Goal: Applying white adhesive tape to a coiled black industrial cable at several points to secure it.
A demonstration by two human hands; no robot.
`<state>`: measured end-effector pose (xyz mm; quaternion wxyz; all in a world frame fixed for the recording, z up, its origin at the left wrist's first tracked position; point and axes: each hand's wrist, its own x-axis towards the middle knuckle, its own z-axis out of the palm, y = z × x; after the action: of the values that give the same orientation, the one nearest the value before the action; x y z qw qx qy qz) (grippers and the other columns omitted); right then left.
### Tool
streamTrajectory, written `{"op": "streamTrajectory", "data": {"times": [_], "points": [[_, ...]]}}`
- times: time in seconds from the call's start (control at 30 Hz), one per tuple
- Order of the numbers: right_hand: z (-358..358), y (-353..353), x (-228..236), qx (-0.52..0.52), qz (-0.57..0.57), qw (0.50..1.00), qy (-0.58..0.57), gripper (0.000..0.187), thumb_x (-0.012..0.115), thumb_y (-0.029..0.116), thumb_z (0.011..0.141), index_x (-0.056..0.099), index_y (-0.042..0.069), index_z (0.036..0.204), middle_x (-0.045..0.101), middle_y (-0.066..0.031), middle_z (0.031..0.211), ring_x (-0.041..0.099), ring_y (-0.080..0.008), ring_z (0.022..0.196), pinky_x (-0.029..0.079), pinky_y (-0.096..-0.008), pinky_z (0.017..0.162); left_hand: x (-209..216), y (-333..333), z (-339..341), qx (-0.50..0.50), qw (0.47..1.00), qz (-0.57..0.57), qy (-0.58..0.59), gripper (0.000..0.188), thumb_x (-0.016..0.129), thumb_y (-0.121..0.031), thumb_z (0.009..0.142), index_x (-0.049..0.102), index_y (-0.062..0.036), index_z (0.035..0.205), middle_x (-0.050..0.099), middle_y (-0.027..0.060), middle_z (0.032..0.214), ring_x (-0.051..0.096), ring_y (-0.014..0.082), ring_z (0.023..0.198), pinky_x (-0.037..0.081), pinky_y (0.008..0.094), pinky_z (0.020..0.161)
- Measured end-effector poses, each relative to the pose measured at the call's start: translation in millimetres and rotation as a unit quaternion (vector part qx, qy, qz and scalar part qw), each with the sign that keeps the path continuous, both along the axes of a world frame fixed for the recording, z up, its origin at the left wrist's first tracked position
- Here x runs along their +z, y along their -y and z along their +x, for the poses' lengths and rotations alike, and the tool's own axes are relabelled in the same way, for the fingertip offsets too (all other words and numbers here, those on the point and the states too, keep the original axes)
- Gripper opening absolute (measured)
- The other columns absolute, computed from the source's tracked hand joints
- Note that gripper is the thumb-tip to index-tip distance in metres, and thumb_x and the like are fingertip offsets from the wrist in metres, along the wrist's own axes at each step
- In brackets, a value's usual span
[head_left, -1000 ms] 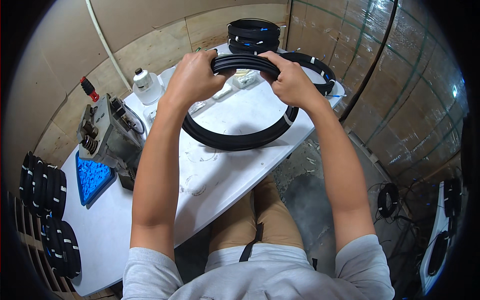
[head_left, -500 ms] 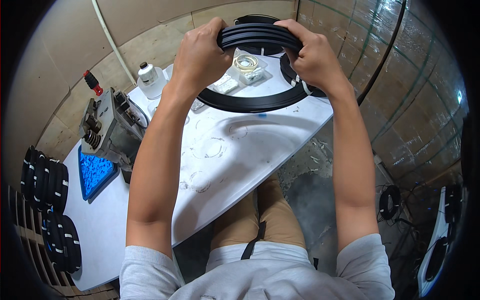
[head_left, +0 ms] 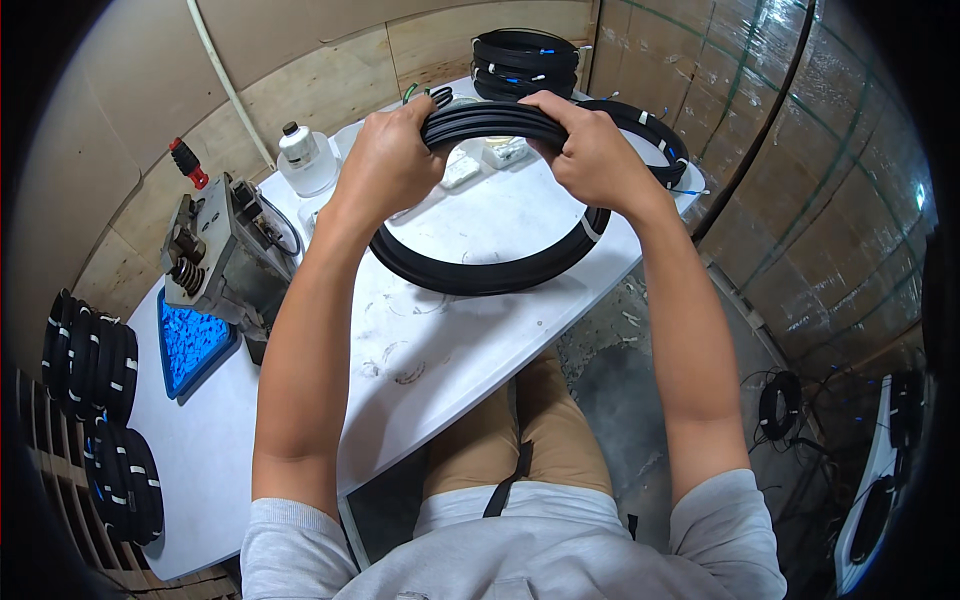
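Black cable coil (head_left: 480, 270), a large ring of bundled strands, is held up over the far half of the white table (head_left: 300, 430) by both hands. The left hand (head_left: 388, 165) is closed around the upper arc on its left, fingers curled over the bundle; the right hand (head_left: 590, 155) is clenched on the same arc to the right, so the stretch of coil between the two fists runs nearly straight. The lower part of the ring hangs toward the person, close above or on the tabletop; which of the two cannot be told. A pale band (head_left: 590, 228) wraps the coil just below the right wrist.

Both palms are hidden, and the fists cover the strands they grip. Behind the hands, small white objects (head_left: 505, 152) on the table are partly covered by the coil and hard to make out. A stack of finished coils (head_left: 525, 55) sits at the far edge, another coil (head_left: 650, 135) lies beside the right hand, and a grey metal machine (head_left: 225, 255) stands to the left.
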<state>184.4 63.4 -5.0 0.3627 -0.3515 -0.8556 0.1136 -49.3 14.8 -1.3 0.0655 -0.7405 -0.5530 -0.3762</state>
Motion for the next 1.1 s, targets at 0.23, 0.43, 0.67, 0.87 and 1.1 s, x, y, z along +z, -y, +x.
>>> {"op": "streamTrajectory", "data": {"times": [0.23,0.43,0.67,0.87,1.1], "points": [[-2,4,18,0.003,0.087,0.996,-0.011,0.051,0.057,-0.009,0.076,0.063,0.012,0.123,0.069,-0.0225,0.083,0.07,-0.0371,0.076,0.054,-0.0438,0.07,0,-4,-2,-0.003,0.995,0.098,0.028,0.018,0.073,-0.005,0.079,0.061,0.0004,0.092,0.067,0.0216,0.079,0.064,0.0391,0.071,0.049,0.0418,0.064],[2,8,25,0.012,0.196,0.98,-0.02,0.045,0.061,-0.008,0.078,0.062,0.011,0.118,0.07,-0.019,0.091,0.068,-0.0376,0.08,0.054,-0.0424,0.072,1,-2,2,-0.029,0.979,0.198,0.025,0.02,0.071,-0.002,0.076,0.059,-0.0014,0.092,0.065,0.0188,0.076,0.063,0.0381,0.071,0.049,0.0405,0.063],[5,14,0,-0.003,0.062,0.998,-0.002,0.045,0.056,-0.008,0.079,0.062,0.01,0.119,0.069,-0.0237,0.084,0.068,-0.0405,0.076,0.052,-0.0441,0.069,-13,5,6,0.007,0.999,0.03,0.024,0.02,0.072,-0.008,0.081,0.061,0.0008,0.094,0.068,0.0246,0.085,0.066,0.0426,0.083,0.051,0.0475,0.074],[7,5,-6,-0.003,0.057,0.998,-0.008,0.047,0.056,-0.008,0.077,0.061,0.011,0.121,0.066,-0.022,0.072,0.066,-0.036,0.064,0.051,-0.0426,0.063,-13,2,9,-0.005,0.999,0.047,0.023,0.022,0.074,-0.012,0.085,0.06,0.0012,0.096,0.066,0.0215,0.077,0.064,0.0355,0.069,0.049,0.0394,0.065],[7,8,-2,-0.021,0.026,0.999,0.003,0.042,0.058,-0.007,0.08,0.06,0.009,0.119,0.067,-0.0214,0.08,0.065,-0.0352,0.068,0.05,-0.0385,0.066,-15,4,19,0.0,0.995,0.091,0.044,0.032,0.081,-0.023,0.082,0.062,-0.0001,0.093,0.069,0.0192,0.079,0.068,0.0357,0.07,0.051,0.0413,0.064]]}}
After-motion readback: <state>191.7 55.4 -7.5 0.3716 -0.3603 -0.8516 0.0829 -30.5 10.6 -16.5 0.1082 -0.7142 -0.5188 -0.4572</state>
